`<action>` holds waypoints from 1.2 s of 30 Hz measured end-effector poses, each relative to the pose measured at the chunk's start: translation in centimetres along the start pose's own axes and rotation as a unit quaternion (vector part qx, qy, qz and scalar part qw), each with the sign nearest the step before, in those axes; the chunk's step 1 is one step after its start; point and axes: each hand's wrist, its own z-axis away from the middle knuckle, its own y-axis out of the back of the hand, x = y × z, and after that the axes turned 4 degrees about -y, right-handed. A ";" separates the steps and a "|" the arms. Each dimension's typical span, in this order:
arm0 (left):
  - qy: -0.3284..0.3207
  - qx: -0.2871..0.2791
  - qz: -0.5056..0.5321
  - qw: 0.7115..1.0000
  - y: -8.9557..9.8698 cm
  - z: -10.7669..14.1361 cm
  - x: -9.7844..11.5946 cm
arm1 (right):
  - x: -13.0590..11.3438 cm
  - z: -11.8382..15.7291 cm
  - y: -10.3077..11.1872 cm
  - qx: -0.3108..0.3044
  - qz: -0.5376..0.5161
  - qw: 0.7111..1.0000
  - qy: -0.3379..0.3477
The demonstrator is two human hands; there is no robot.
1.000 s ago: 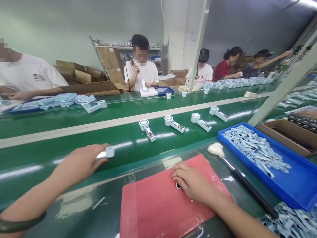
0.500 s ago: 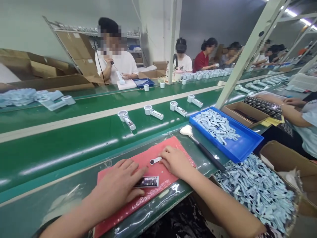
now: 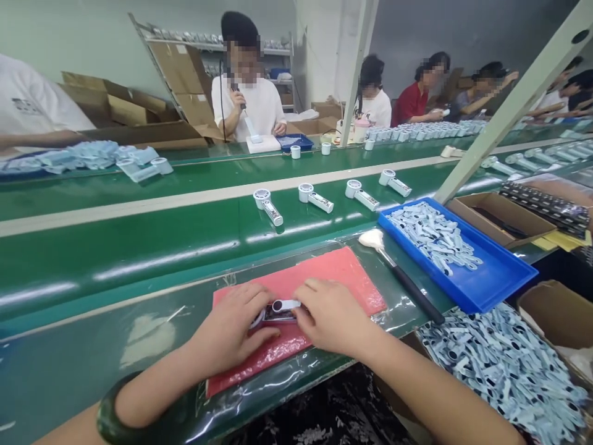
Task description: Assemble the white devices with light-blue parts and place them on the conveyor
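Note:
My left hand [image 3: 231, 324] is closed around the round head of a small handheld fan [image 3: 273, 317], lying on a pink pad [image 3: 343, 266]. The fan's handle points right, its dark inner parts facing up; most of the head is hidden by my fingers. Between the thumb and fingers of my right hand [image 3: 327, 315] is a narrow light-blue handle cover [image 3: 286, 305] with a black oval at its left end. This cover lies just over the handle; whether the two touch I cannot tell. A mallet [image 3: 410, 284] with a white-wrapped head rests right of the pad.
Several fans [image 3: 317, 199] lie on the green conveyor belt [image 3: 194, 225] ahead. A blue tray [image 3: 495, 278] of handle covers stands at right, above a box heaped with more covers [image 3: 500, 358]. A slanted post [image 3: 514, 99] rises behind the tray. Several co-workers sit across the belt.
My right hand has brought the handle cover down and left over the fan's handle. My left fingers have curled more around the fan head. The view has shifted left.

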 end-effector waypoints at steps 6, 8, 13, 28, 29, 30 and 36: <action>0.002 0.039 0.060 0.997 -0.2 0.5 -0.1 | -1.7 -0.6 -0.2 -0.044 0.037 0.998 -0.002; 0.014 0.043 0.075 0.996 -0.4 0.5 -0.2 | -1.8 -0.6 -0.3 -0.034 0.011 0.999 -0.020; 0.041 0.046 0.119 0.991 -0.6 0.2 0.0 | -1.4 -0.2 -1.9 0.023 -0.110 0.992 -0.058; 0.042 0.031 0.026 0.998 -1.4 3.0 2.9 | -0.5 1.8 -3.0 -0.071 -0.229 0.970 -0.042; 0.038 0.033 0.015 0.999 -1.6 2.9 3.0 | -0.6 1.8 -3.2 -0.063 -0.222 0.972 -0.041; 0.034 0.036 0.003 0.999 -1.6 2.8 3.0 | -0.6 1.8 -3.4 -0.055 -0.217 0.974 -0.040; -0.015 0.023 -0.079 0.996 -1.4 2.6 3.7 | -0.2 2.4 -3.8 -0.038 -0.235 0.971 -0.020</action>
